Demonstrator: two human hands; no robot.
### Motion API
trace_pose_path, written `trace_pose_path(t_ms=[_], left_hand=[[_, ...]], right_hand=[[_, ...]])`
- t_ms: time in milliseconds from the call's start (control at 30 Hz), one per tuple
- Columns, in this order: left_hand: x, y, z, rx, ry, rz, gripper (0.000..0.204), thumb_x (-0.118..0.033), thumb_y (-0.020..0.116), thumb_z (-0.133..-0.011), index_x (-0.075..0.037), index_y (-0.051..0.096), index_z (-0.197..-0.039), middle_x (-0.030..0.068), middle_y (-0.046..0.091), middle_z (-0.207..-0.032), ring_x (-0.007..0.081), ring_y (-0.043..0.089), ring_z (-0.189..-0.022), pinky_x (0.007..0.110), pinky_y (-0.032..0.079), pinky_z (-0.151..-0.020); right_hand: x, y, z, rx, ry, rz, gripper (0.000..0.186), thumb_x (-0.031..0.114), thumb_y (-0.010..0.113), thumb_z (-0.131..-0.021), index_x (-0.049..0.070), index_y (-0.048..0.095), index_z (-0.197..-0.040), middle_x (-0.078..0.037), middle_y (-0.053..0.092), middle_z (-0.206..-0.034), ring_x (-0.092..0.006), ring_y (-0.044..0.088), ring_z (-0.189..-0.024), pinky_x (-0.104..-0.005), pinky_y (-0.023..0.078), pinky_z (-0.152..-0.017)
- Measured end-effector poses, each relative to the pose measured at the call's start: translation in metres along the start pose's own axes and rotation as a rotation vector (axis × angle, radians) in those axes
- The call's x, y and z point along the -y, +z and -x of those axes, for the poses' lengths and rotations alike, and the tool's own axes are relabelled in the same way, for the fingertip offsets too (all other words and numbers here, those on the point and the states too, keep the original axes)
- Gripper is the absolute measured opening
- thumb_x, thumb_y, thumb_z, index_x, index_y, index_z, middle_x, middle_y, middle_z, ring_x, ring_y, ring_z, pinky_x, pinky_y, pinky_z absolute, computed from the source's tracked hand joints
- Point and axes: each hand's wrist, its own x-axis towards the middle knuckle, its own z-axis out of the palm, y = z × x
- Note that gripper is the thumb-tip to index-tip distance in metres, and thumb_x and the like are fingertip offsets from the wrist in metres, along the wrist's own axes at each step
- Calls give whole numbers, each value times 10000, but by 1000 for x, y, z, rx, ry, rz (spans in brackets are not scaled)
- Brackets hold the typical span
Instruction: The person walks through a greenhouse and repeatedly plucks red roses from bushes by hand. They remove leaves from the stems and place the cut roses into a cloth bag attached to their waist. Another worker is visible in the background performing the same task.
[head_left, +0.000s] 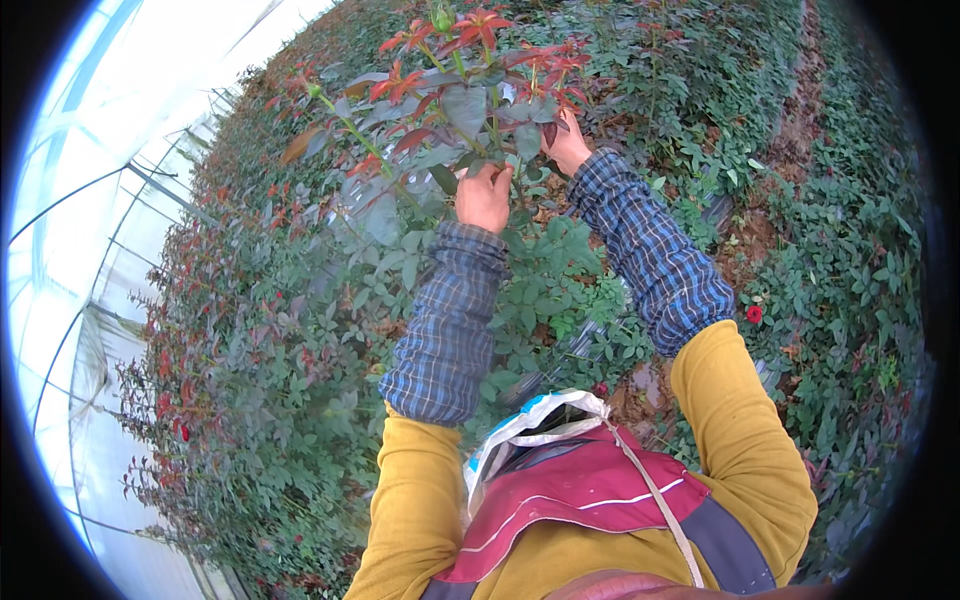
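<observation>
Tall rose stems with red young leaves and dark green older leaves [465, 108] rise in front of me, with a green bud [442, 16] at the top. My left hand [484, 198] is closed low among these stems, its thumb and fingers pinched together on a rose stem. Slightly farther and to the right, my right hand [567, 146] reaches into the same foliage. Leaves cover most of its fingertips, so its grip is hidden. Both forearms wear blue checked sleeve covers [655, 250] over mustard sleeves.
Dense rose bushes [270, 370] surround me on both sides. A strip of bare soil [790, 130] runs between rows at the right. A white plastic bag [500, 437] sits at my waist by a maroon apron [580, 480]. Greenhouse film [110, 220] stands at the left.
</observation>
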Motion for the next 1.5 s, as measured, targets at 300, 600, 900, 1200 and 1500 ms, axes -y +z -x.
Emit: trace_pose_path(t_ms=[300,600,900,1200,1500], left_hand=[[4,2,-9,-69,-41,-111,304,-282,660,-799,14,670,-866,177,656,-717,322,642,-670,388,485,-640],[28,2,-26,-86,-80,-131,323,-352,682,-776,-36,705,-839,149,648,-671,284,638,-619,379,486,-607],[15,12,-17,-119,-68,-62,342,-367,679,-782,-32,705,-844,137,643,-655,256,627,-604,366,474,-606],[9,13,-12,-92,-72,-122,301,-334,674,-780,-54,714,-884,145,669,-716,270,658,-661,374,499,-646],[-17,-8,13,-414,38,207,156,-121,654,-811,16,675,-883,116,668,-833,180,633,-734,298,491,-672]], right_hand=[[12,28,43,-120,-158,-283,264,8,658,-754,-20,590,-1007,-34,634,-800,-126,588,-690,-261,467,-604],[35,-2,95,30,-532,33,321,107,596,-848,60,513,-1154,-69,548,-1033,-212,549,-926,-335,482,-774],[114,-21,25,-13,-389,-497,238,183,509,-923,-6,580,-1049,-69,614,-1012,-150,598,-854,-310,493,-693],[158,15,19,96,-319,-38,263,-45,604,-747,-13,629,-1007,-46,662,-793,-79,601,-673,-246,454,-552],[160,21,23,135,47,-812,178,74,639,-858,-13,609,-1011,-6,613,-788,-52,519,-634,-196,415,-548]])
